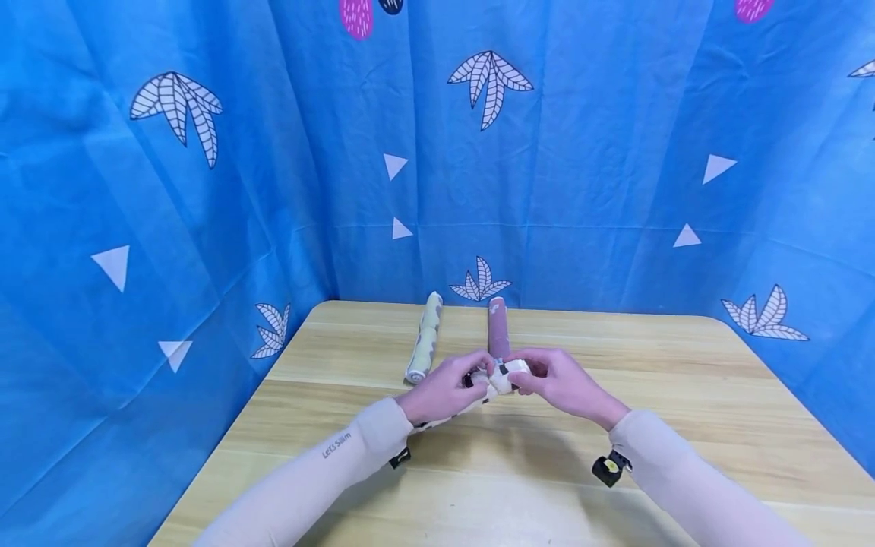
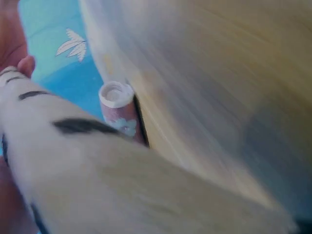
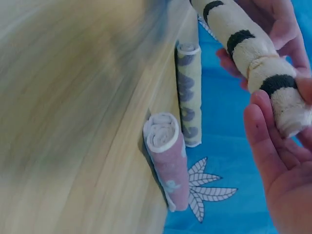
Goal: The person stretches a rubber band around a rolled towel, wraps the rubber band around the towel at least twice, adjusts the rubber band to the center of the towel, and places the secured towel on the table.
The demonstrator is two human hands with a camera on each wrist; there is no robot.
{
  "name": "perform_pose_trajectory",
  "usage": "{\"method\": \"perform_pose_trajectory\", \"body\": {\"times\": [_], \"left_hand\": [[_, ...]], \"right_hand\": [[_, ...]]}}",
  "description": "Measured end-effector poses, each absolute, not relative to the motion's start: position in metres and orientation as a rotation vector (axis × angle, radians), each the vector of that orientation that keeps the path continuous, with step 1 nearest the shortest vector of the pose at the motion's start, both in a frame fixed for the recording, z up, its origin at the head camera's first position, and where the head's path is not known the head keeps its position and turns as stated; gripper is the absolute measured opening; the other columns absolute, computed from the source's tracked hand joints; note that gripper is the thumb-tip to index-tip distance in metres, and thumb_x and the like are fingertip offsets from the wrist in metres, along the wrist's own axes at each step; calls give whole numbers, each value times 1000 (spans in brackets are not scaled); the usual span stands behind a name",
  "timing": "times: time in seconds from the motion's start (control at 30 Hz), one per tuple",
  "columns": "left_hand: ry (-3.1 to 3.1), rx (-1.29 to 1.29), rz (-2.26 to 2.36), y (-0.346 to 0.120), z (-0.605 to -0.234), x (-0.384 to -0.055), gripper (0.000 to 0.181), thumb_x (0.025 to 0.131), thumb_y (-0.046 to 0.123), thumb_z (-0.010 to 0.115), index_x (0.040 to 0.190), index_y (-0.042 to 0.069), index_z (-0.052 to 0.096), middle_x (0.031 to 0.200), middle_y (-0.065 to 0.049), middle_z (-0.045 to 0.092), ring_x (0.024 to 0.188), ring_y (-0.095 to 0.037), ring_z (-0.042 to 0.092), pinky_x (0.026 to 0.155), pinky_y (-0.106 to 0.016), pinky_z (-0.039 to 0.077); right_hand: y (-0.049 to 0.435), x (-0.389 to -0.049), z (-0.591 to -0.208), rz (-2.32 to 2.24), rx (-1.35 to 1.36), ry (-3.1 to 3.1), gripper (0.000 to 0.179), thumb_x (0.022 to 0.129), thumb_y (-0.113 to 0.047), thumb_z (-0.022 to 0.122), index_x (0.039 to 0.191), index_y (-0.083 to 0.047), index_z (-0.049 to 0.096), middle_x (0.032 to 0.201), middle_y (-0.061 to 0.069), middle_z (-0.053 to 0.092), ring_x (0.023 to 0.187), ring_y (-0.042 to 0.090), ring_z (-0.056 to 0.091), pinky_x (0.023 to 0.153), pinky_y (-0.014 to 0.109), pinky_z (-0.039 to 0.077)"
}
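A rolled white towel with black markings (image 1: pixel 502 377) is held up between both hands above the table. Its left part is gripped by my left hand (image 1: pixel 444 389), thumb and fingers bent around it. At the other end, my right hand (image 1: pixel 563 384) pinches the roll between thumb and fingers. In the right wrist view, a thin band-like line (image 3: pixel 256 62) crosses the white towel between the two hands. The left wrist view shows the roll's long body (image 2: pixel 97 161) close up, reaching back along the left forearm; most of that hand is out of frame there.
Beyond the hands, a green-yellow towel roll (image 1: pixel 427 334) with grey-purple markings lies on the wooden table (image 1: pixel 649 365). To its right lies a pink towel roll (image 1: pixel 498 327). A blue patterned curtain (image 1: pixel 581 190) hangs behind and beside the table.
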State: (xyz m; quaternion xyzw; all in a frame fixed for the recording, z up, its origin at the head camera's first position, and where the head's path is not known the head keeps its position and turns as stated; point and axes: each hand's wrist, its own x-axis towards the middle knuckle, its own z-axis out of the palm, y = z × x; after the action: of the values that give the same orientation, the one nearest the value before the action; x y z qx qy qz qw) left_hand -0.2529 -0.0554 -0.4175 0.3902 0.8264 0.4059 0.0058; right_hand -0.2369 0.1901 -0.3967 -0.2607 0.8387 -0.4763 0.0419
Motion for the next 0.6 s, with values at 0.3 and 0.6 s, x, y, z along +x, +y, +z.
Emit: {"method": "perform_pose_trajectory", "body": {"times": [0.3, 0.6], "left_hand": [[3034, 1767, 697, -54, -426, -247, 32, 95, 24, 70, 124, 19, 59, 122, 0, 64, 80, -7, 67, 77, -16, 55], [3125, 1974, 303, -51, -427, -246, 34, 95, 18, 69, 127, 17, 58, 120, -9, 67, 95, -15, 71, 82, -19, 57]], "right_hand": [[189, -237, -396, -1562, -656, 2545, 30, 96, -18, 68, 121, -1, 69, 98, 12, 73, 83, 30, 70, 73, 41, 61], [188, -241, -398, -1630, -526, 2552, 22, 95, -13, 68, 110, 2, 72, 96, 19, 74, 72, 23, 71, 67, 34, 61]]}}
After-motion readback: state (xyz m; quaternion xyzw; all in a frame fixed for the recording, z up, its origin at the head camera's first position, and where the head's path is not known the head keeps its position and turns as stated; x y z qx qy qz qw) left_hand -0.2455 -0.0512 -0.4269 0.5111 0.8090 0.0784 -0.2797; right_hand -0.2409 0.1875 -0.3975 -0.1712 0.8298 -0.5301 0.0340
